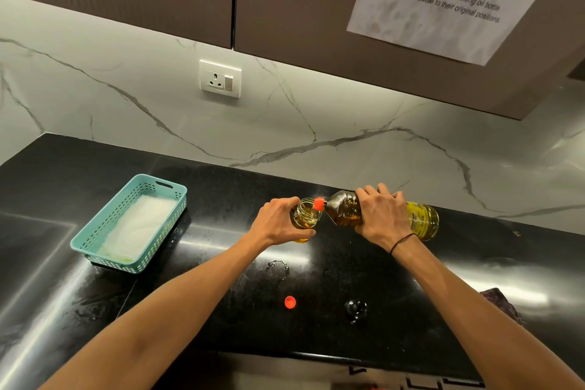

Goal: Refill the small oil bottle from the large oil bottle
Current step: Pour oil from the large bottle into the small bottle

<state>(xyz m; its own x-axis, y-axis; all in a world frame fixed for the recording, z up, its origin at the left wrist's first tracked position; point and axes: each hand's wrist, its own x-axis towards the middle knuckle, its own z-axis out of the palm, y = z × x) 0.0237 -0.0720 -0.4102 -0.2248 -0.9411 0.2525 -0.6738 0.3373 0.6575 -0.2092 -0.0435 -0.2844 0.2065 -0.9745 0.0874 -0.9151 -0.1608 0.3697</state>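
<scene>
Both your forearms reach forward over the counter, bare to the elbow, converging toward its far half. Your left hand is curled around the small oil bottle, thumb on the near side, knuckles up. Your right hand grips the large oil bottle from above at mid-body, fingers wrapped over the far side, wrist bent; a thin dark band circles that wrist.

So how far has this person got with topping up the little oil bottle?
Done: both bottles are open; a red cap and a dark cap lie on the black counter. In hand: the right hand tips the large oil bottle with its red spout over the small oil bottle, gripped by the left hand. Left: finish filling and recap both.
</scene>
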